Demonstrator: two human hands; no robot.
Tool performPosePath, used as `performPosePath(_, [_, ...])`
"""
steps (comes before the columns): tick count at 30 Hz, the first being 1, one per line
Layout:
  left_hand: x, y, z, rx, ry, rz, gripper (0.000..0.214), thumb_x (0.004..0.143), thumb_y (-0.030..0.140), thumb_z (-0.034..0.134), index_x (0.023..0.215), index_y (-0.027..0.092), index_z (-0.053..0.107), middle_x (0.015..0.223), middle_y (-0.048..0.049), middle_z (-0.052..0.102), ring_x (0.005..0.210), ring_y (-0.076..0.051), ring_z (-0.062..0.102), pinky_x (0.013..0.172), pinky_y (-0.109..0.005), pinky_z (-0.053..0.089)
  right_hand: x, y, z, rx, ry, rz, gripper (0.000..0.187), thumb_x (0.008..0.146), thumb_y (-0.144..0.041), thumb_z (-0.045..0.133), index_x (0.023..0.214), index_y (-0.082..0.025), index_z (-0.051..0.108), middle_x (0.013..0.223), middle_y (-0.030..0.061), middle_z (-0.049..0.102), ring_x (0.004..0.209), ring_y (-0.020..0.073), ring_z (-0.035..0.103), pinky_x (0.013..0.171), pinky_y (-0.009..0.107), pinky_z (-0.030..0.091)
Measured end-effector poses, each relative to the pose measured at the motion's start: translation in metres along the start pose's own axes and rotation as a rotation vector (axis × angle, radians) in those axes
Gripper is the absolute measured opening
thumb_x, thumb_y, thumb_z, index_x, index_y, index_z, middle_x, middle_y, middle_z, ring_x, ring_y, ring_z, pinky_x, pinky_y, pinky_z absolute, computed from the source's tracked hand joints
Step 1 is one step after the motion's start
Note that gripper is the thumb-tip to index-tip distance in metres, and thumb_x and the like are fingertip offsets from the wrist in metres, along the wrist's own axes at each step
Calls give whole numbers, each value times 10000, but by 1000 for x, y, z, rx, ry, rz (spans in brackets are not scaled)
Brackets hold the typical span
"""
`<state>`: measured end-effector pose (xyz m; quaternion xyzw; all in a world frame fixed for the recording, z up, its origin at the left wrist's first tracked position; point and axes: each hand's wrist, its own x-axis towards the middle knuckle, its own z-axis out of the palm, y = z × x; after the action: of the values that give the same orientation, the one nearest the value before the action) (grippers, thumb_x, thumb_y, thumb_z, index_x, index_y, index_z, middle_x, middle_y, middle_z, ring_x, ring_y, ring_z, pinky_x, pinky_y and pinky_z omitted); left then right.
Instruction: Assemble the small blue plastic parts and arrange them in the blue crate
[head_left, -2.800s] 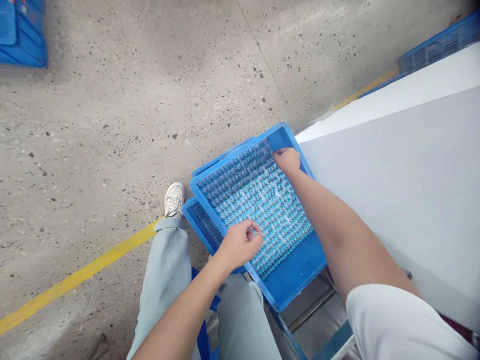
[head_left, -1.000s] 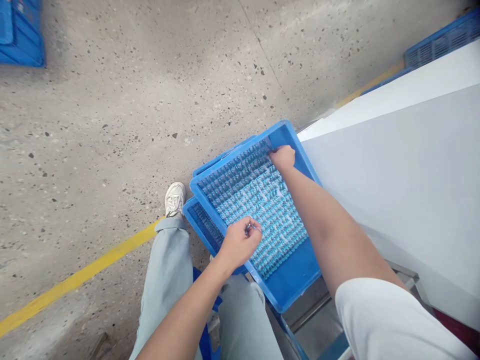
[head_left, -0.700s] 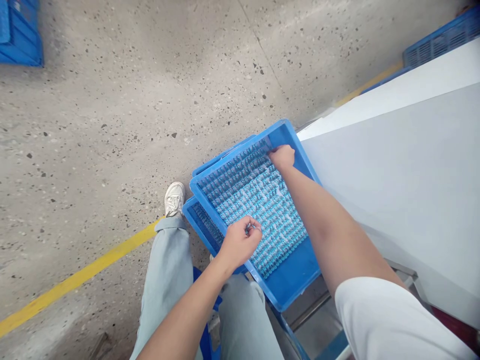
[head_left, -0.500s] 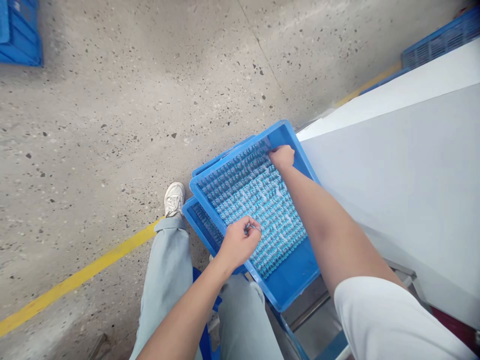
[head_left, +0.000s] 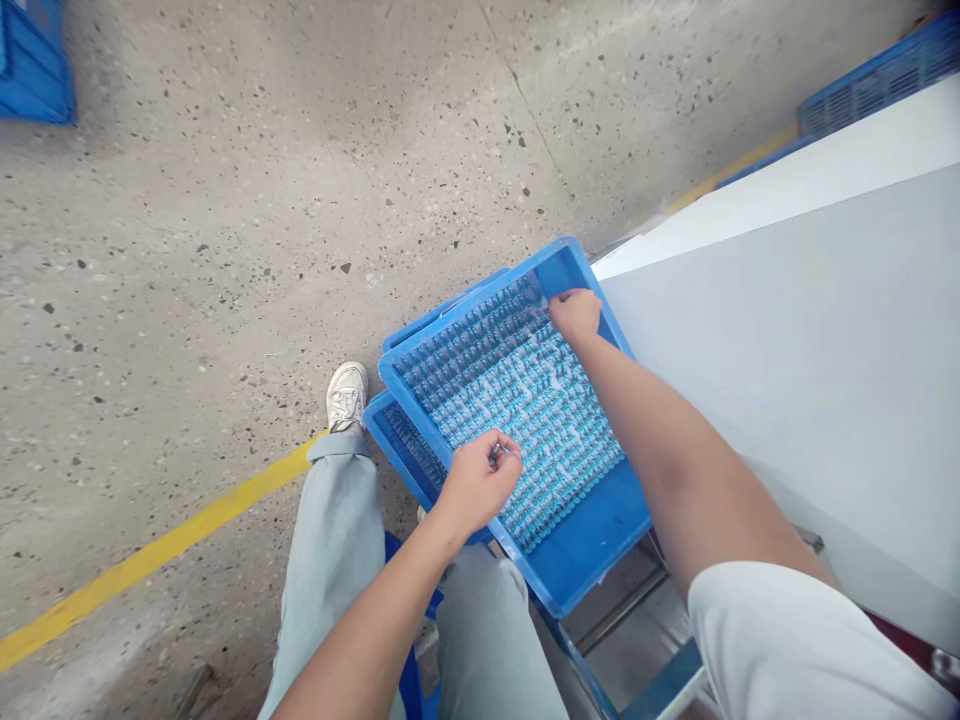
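Observation:
Rows of small teal-and-grey parts (head_left: pixel 517 400), too small to name, cover most of the floor of a blue plastic crate (head_left: pixel 585 560). Over the near left part of the crate, my left hand (head_left: pixel 486 470) is closed in a pinch around a small metallic-looking piece, which its fingers partly cover. At the crate's far right corner, my right hand (head_left: pixel 576 314) has its fingers pinched together at the end of the rows. Whatever those fingertips hold, if anything, is hidden.
Beneath the upper crate sits another blue crate (head_left: pixel 401 440) with similar parts. A white panel (head_left: pixel 795 330) borders the right side. More blue crates stand at the top left (head_left: pixel 34 65) and top right (head_left: pixel 877 85). A yellow line (head_left: pixel 165 545) crosses the speckled floor.
My right hand has shifted slightly right, towards the crate's right wall, with its fingers still pinched. My left hand stays nearly in place, still closed on its small piece.

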<state>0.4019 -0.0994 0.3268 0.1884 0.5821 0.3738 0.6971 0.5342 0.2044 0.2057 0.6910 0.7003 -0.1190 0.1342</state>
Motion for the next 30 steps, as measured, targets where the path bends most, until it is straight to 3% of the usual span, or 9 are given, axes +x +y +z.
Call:
performPosePath(4, [0,-1,1,-10,0,-2,139,827,286,558,870,174,629,605,71,458,525,-86,376,531,-238,302,-5,10,5,47,67,28,328,872,-240,556,1115,-139,752,1094,171,733,1107,300,659,1010,381,482])
performPosePath(15, [0,1,1,-16,-3,-20,123,827,270,560,861,173,627,599,71,452,527,-85,373,534,-238,304,-4,0,15,42,16,-15,378,858,-367,653,1190,-204,736,1134,161,723,1087,308,672,939,403,512])
performPosePath(23, [2,0,2,-4,4,-21,133,830,271,554,868,170,631,599,70,451,525,-84,368,529,-235,301,0,0,17,-42,25,-67,333,869,-341,605,1136,-215,759,1080,168,731,1038,320,680,879,405,518])
performPosePath(30, [1,-1,2,4,-4,-18,125,828,271,554,861,173,624,607,69,461,516,-81,370,521,-238,296,-11,18,9,-219,89,-213,373,932,-367,486,1154,-227,750,1043,133,747,972,288,682,813,350,491])
